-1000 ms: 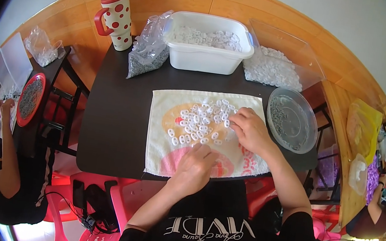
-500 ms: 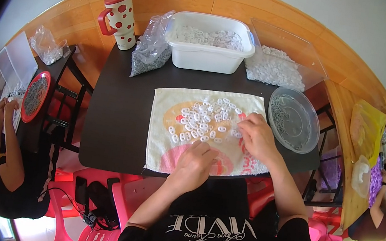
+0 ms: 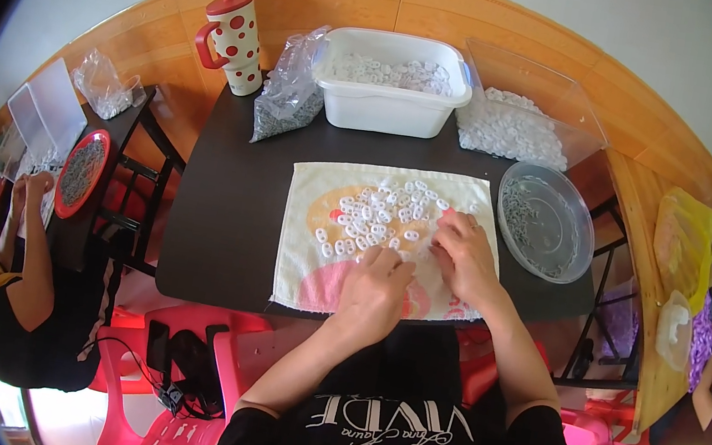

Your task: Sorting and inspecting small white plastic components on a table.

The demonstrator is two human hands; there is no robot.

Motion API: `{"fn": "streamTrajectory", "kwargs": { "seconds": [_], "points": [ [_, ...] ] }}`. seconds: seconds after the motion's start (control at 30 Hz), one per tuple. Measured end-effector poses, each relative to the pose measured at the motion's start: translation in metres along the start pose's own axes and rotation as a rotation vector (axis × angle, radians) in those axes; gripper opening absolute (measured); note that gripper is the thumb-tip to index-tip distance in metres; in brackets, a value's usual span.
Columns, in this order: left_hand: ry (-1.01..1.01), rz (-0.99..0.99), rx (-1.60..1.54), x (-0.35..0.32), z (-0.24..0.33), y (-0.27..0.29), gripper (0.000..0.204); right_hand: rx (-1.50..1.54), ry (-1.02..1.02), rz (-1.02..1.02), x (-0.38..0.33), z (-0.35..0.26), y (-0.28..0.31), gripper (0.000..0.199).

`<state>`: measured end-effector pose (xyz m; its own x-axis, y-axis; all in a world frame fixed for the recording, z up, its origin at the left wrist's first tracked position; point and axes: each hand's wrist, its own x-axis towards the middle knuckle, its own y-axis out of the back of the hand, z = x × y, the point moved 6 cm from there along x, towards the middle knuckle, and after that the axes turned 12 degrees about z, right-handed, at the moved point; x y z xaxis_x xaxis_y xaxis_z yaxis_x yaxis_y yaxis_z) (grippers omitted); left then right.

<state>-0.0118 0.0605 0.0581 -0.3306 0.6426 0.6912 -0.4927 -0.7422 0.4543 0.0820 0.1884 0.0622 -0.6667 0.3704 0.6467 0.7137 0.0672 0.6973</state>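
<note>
Small white oval pieces (image 3: 366,215), several with two dark holes, lie scattered over a cream towel (image 3: 291,273) with orange and pink print. My left hand (image 3: 373,291) rests at the near edge of these pieces, its fingers curled and pressed together. Just to its right, my right hand (image 3: 464,259) is bent over the towel's right part, thumb and fingers drawn together in a pinch. Whatever either hand holds is hidden by the fingers. A gap separates the two hands.
Behind the towel stand a white tub (image 3: 390,115), a bag of grey bits (image 3: 288,111), a clear bin of white pieces (image 3: 516,136) and a spotted tumbler (image 3: 240,44). A round clear container (image 3: 569,245) sits right of the towel. Other people work at both sides.
My two hands have come slightly closer together, the right one moving a little nearer to me. The whole view has shifted slightly.
</note>
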Motion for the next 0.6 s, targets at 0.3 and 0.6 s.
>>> {"fn": "streamTrajectory", "kwargs": {
  "seconds": [0.3,0.6],
  "points": [
    [-0.047,-0.099,0.299,0.014,-0.007,-0.020,0.025,-0.011,-0.087,0.064,-0.038,-0.009,0.019,0.017],
    [-0.020,-0.105,0.090,0.004,-0.003,-0.014,0.018,0.876,-0.830,0.178,-0.064,0.019,0.017,0.004]
  ]
}}
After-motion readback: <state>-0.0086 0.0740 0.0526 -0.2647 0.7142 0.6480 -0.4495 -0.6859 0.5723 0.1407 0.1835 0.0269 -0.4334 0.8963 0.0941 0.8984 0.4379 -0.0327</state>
